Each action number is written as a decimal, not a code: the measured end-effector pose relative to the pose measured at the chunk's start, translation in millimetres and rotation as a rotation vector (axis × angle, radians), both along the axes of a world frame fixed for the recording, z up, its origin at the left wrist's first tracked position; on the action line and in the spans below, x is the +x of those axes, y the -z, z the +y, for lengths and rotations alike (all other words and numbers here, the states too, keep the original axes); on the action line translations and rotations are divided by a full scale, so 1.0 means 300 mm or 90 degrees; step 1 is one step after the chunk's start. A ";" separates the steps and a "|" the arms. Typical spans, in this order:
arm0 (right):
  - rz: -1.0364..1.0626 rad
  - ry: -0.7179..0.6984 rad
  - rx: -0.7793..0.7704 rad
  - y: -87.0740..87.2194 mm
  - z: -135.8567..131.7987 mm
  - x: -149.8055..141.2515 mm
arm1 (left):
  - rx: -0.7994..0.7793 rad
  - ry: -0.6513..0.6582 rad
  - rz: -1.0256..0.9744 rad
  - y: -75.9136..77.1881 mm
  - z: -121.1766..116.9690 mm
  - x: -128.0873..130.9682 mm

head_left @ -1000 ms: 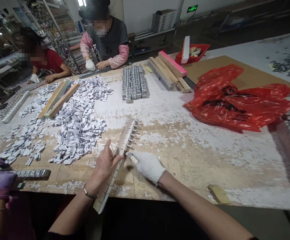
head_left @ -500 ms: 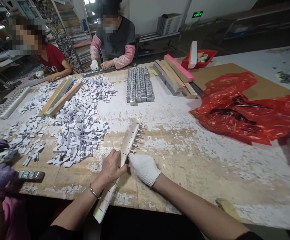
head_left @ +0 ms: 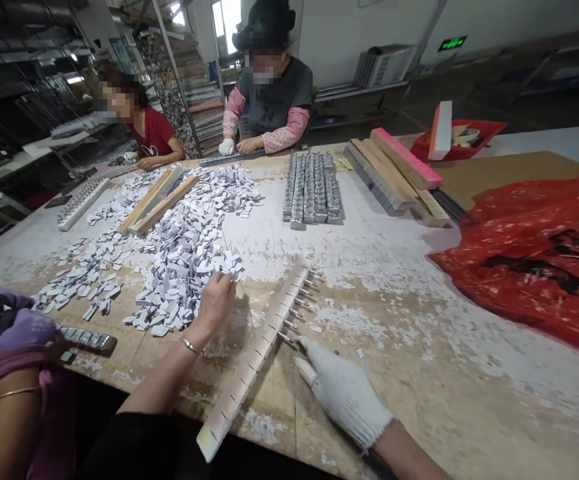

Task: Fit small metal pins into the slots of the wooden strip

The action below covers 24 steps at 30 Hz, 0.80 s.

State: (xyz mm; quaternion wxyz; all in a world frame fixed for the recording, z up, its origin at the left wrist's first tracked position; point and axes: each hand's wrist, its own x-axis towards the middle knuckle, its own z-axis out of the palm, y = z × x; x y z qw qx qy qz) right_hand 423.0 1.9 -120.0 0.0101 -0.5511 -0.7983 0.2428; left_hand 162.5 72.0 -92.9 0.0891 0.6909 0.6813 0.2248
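My bare left hand (head_left: 216, 300), with a bracelet at the wrist, is at the right edge of a pile of small flat white pieces (head_left: 174, 267). Its fingertips are pinched together on a white piece, mostly hidden by the fingers. A long pale slotted strip (head_left: 249, 373) slants between my hands, its near end past the table edge. Metal pins (head_left: 296, 313) stick out from the right side of its far half. Beside the lowest pin is my right hand (head_left: 344, 393) in a white knitted glove, thumb and forefinger apart, fingertips at the pin's end.
Bundled silver bars (head_left: 312, 190) and wooden bars (head_left: 384, 180) lie at the back. A red plastic bag (head_left: 534, 260) covers the right side. At left, a co-worker's purple-gloved hand (head_left: 24, 333) is beside a silver bar (head_left: 86, 339). Two more people (head_left: 269, 100) work across the table.
My left hand has let go of the strip and moved left to the white pieces. My right hand has drawn slightly away from the strip. The camera view has shifted left.
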 end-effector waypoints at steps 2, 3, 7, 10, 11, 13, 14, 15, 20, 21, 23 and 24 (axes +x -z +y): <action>0.033 0.035 0.011 0.042 -0.029 0.018 | 0.010 -0.009 0.121 -0.011 0.092 -0.043; 0.050 0.045 0.024 0.062 -0.038 0.022 | 0.003 -0.005 0.156 -0.012 0.131 -0.058; 0.079 0.056 0.079 0.107 -0.046 0.012 | -0.017 0.009 0.152 -0.001 0.205 -0.093; 0.087 0.053 0.101 0.113 -0.040 0.003 | -0.012 0.003 0.116 0.004 0.194 -0.113; 0.090 0.052 0.103 0.113 -0.039 0.002 | -0.006 -0.004 0.100 0.002 0.184 -0.122; 0.095 0.048 0.103 0.111 -0.037 0.002 | 0.011 -0.021 0.063 -0.013 0.157 -0.143; 0.097 0.047 0.100 0.109 -0.036 0.004 | 0.024 -0.031 0.041 -0.026 0.140 -0.153; 0.097 0.047 0.094 0.103 -0.034 0.006 | 0.039 -0.043 0.018 -0.043 0.120 -0.161; 0.253 0.091 0.065 0.005 -0.029 -0.005 | 0.095 -0.078 -0.206 -0.137 -0.054 -0.077; 0.331 0.101 0.068 -0.024 -0.032 -0.019 | 0.077 -0.064 -0.338 -0.146 -0.103 -0.028; 0.494 0.103 0.060 -0.075 -0.044 -0.061 | -0.003 -0.027 -0.599 -0.144 -0.204 0.092; 0.568 0.102 0.042 -0.091 -0.052 -0.087 | -0.048 -0.016 -0.675 -0.134 -0.253 0.154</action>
